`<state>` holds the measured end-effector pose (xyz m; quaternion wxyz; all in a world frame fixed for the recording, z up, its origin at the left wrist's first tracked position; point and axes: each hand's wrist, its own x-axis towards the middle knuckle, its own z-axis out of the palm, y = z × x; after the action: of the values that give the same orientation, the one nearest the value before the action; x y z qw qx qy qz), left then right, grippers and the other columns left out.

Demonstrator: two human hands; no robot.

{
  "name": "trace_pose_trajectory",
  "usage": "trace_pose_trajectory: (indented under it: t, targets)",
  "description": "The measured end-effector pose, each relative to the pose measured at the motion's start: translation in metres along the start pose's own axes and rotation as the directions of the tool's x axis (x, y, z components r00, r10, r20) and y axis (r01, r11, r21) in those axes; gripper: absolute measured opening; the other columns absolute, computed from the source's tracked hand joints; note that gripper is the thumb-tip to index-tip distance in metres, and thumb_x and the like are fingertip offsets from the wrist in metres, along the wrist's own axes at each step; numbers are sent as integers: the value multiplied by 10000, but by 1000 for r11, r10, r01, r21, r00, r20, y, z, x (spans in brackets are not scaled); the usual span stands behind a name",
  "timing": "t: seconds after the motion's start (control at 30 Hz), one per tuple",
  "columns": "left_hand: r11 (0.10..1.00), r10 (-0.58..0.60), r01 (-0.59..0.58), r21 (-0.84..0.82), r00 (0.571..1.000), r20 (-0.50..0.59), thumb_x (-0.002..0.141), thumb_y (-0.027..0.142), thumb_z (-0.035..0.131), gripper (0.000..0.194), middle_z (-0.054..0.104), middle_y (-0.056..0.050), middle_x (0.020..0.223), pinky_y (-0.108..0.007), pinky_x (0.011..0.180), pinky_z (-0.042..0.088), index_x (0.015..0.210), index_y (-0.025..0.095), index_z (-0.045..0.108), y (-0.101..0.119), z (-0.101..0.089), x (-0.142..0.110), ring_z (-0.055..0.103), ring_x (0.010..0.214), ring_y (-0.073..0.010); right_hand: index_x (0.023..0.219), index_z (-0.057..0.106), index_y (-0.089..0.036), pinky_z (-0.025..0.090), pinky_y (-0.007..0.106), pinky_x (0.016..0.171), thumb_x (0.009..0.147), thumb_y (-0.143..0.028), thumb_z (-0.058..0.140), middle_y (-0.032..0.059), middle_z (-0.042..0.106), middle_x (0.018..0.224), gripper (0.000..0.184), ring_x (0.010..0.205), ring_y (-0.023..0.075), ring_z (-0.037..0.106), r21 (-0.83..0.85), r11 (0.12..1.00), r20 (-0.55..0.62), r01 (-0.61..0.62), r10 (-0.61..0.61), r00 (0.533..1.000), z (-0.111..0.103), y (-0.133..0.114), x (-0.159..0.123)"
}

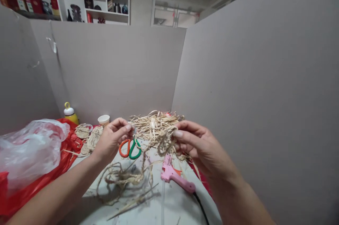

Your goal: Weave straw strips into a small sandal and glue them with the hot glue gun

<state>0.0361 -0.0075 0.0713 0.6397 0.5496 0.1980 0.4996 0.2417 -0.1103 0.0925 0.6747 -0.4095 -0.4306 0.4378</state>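
Observation:
My right hand (pixel 197 143) pinches a looped bundle of braided straw cord (pixel 166 140) between thumb and fingers, above the table. A length of the cord hangs from it to a loose tangle of the same cord (pixel 124 177) on the tabletop. To the left, my left hand (pixel 115 136) is closed with thumb and forefinger together; whatever is between them is too small to make out. Just beyond and below its fingertips lie scissors (pixel 135 151) with one orange and one green handle. A pink glue gun (pixel 174 175) rests beneath my right hand.
Dry straw strips (pixel 152 124) are heaped at the table's back. Coiled cords (pixel 94 138), a paper cup (pixel 103 119) and a yellow bottle (pixel 70 112) stand back left. Clear plastic over a red bag (pixel 34 143) covers the left side. Grey partitions (pixel 119 69) enclose the table (pixel 148 211).

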Motion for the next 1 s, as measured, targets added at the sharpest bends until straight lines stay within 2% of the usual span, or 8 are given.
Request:
trace_pose_trajectory:
  t: [0.17,0.27,0.4,0.57,0.77,0.9,0.97,1.0]
  targets:
    - [981,-175,175,-80,984,11,679,144,820,212,648,-2,667,-175,590,493,690,127,608,12,0,-3,589,595,-78,674,671,-186,486,206,427,569,-295,832,-29,605,581,221,467,91,544,-40,994,-16,99,-100,995,-9,-17,-6]
    - [967,-240,239,-86,971,-4,683,170,807,202,652,-13,674,-184,575,508,726,127,615,22,1,-21,602,577,-84,678,671,-184,492,210,433,583,-317,823,-23,592,589,223,478,94,540,-69,989,10,132,-132,991,-10,-19,-9]
    - [943,-317,312,-113,948,-27,705,252,765,203,662,-52,662,-218,546,521,719,111,619,32,5,-50,614,541,-108,707,661,-181,482,217,445,598,-342,818,-20,601,621,250,493,97,544,-66,994,114,87,-79,990,-8,-13,-8]
    - [945,-310,298,-134,948,-77,706,273,765,210,670,-37,662,-203,543,506,715,129,612,37,3,-75,612,535,-100,686,624,-178,458,216,475,645,-341,748,-37,590,601,209,506,93,530,-208,977,289,-35,96,953,9,23,5]
    - [931,-354,343,-127,932,-73,697,322,798,261,690,-52,702,-208,547,510,789,107,682,22,-16,-83,624,576,-113,665,633,-163,446,237,432,613,-203,682,-9,613,560,82,487,140,586,-370,921,281,-117,231,932,25,87,35]
    - [915,-387,378,-141,921,-42,759,346,753,278,713,-80,757,-210,547,510,863,92,716,6,-30,-75,638,610,-125,834,689,-169,451,242,505,658,-166,678,21,681,741,176,574,132,589,-435,900,245,29,87,965,30,80,46]
    - [910,-391,382,-160,920,-24,784,346,730,263,712,-81,755,-207,548,509,861,95,721,-2,-36,-69,637,614,-125,783,694,-178,448,246,550,740,-219,655,5,660,719,72,582,117,555,-446,885,276,130,-2,961,36,67,41]
    - [908,-391,383,-171,920,-15,790,345,724,255,712,-80,752,-204,546,509,856,98,723,-5,-38,-66,636,613,-124,710,682,-180,444,248,558,779,-263,638,-9,623,650,116,578,119,541,-449,878,308,168,-24,951,40,62,37]
